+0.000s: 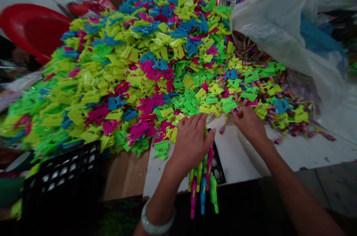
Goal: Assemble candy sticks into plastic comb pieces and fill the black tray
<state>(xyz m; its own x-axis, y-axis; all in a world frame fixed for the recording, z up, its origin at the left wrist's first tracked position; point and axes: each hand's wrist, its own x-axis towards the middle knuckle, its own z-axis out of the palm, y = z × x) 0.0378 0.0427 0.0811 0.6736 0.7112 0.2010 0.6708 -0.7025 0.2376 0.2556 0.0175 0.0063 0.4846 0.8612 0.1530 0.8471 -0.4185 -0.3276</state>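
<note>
We are seeing a crowded workroom whose far end is blurred and dark. A big heap of plastic pieces point(125, 61), in yellow, green, pink and blue, is covering most of the white tabletop point(237, 165) and the brown wooden board point(128, 173) beside it. At the far left a red basin point(39, 28) is leaning behind the heap. On the right a translucent plastic bag point(270, 20) is spreading over many thin colourful sticks point(299, 129), so we are seeing only part of them. A black perforated tray point(67, 169) is standing tilted at the near left, its lower part disappearing in shadow.

In front of us, a row of plastic pieces point(203, 191) is lying over a smaller black tray point(219, 167), their ends projecting past the table edge. The left hand point(191, 139), wearing a pale bracelet point(152, 228) on its wrist, is resting palm down above this row, fingers together and thumb apart; it is hiding the far ends, and we cannot tell if it is gripping any. The right hand point(251, 126) is bending its fingers toward the thumb beside the sticks; its fingertips are dim, and we cannot tell whether they are pinching one.
</note>
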